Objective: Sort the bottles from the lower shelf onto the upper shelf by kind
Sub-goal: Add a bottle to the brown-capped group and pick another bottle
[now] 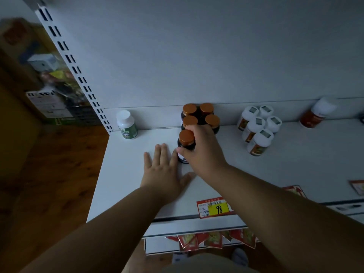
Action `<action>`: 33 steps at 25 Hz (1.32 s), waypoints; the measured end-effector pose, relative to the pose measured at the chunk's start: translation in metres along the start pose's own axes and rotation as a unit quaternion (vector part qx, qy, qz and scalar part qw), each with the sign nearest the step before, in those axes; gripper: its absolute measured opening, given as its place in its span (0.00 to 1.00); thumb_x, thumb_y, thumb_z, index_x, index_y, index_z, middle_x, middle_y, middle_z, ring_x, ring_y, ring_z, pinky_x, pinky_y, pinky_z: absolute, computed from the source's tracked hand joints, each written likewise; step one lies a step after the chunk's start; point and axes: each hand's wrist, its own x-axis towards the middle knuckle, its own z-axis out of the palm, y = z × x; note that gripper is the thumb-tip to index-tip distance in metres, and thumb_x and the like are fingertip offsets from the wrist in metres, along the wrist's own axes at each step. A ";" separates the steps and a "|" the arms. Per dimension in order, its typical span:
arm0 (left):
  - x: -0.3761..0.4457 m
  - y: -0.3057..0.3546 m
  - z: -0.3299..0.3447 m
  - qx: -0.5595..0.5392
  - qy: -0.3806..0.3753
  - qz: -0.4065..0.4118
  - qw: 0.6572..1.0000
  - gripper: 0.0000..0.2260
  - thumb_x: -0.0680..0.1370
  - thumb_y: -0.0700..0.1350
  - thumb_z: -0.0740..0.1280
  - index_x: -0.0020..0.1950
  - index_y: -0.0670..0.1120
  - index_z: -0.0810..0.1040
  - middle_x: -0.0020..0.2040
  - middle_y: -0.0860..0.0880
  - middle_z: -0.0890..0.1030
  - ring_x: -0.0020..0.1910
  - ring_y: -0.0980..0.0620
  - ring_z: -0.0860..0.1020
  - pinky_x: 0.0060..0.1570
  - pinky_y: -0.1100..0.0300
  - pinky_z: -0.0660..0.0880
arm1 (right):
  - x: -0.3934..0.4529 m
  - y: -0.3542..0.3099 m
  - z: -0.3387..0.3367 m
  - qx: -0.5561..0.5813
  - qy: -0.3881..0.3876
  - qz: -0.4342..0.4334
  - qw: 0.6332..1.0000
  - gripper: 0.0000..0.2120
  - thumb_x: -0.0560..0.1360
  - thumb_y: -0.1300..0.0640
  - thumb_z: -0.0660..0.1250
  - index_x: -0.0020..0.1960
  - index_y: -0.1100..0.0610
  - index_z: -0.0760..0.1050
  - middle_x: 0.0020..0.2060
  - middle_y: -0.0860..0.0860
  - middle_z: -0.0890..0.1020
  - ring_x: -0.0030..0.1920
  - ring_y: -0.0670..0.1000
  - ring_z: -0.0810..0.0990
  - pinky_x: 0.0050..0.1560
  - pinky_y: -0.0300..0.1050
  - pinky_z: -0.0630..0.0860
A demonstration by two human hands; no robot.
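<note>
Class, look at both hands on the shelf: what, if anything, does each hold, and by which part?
The right hand grips a copper-capped dark bottle around its body, just below the cap. The left hand lies flat, holding nothing.

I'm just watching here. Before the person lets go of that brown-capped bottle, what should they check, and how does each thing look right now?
1. Right kind: the held dark bottle has the same copper cap as the four-bottle cluster behind it: ok.
2. Grip: the right hand curls round the bottle: ok.
3. Base flat on the upper shelf: cannot tell, fingers hide it.
4. Room around it: the left hand lies flat on the shelf beside the bottle, close to it: not ok, move it first.
5. Other kinds kept apart: the green-label bottle and the white-capped group stand separately: ok.
</note>
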 end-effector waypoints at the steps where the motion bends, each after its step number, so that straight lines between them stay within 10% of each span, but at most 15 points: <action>1: 0.000 -0.001 0.000 0.001 -0.001 0.001 1.000 0.42 0.73 0.75 0.34 0.79 0.50 0.39 0.80 0.40 0.41 0.77 0.40 0.35 0.72 0.35 0.41 | 0.000 0.001 0.000 -0.011 -0.002 0.001 1.000 0.29 0.72 0.50 0.76 0.69 0.50 0.67 0.62 0.50 0.72 0.63 0.51 0.73 0.59 0.40 0.69; 9: -0.009 -0.003 -0.012 -0.035 -0.012 -0.011 0.999 0.39 0.75 0.73 0.43 0.80 0.52 0.45 0.80 0.43 0.46 0.79 0.42 0.42 0.75 0.39 0.45 | -0.016 0.001 -0.008 -0.027 0.006 -0.018 0.999 0.32 0.72 0.50 0.76 0.70 0.54 0.65 0.65 0.53 0.72 0.64 0.53 0.72 0.60 0.43 0.70; 18: -0.120 0.089 -0.019 -0.160 0.162 0.055 0.972 0.25 0.77 0.57 0.61 0.72 0.50 0.68 0.67 0.48 0.74 0.66 0.45 0.71 0.64 0.48 0.68 | -0.143 0.060 -0.083 -0.049 0.014 -0.046 0.998 0.24 0.75 0.53 0.71 0.68 0.56 0.69 0.62 0.53 0.74 0.62 0.53 0.74 0.60 0.49 0.74; 24: -0.177 0.186 0.008 -0.201 0.141 0.105 0.964 0.17 0.78 0.51 0.64 0.66 0.49 0.74 0.59 0.49 0.79 0.56 0.47 0.78 0.56 0.51 0.75 | -0.245 0.125 -0.138 -0.063 0.039 0.006 0.997 0.14 0.77 0.51 0.68 0.60 0.55 0.75 0.58 0.51 0.75 0.55 0.50 0.76 0.51 0.41 0.72; 33: -0.136 0.232 0.062 -0.161 0.020 0.165 0.973 0.27 0.77 0.54 0.66 0.75 0.52 0.64 0.71 0.48 0.72 0.68 0.44 0.71 0.66 0.47 0.68 | -0.271 0.187 -0.134 -0.064 0.041 0.133 0.988 0.19 0.78 0.50 0.67 0.67 0.52 0.71 0.64 0.50 0.74 0.60 0.49 0.76 0.57 0.46 0.77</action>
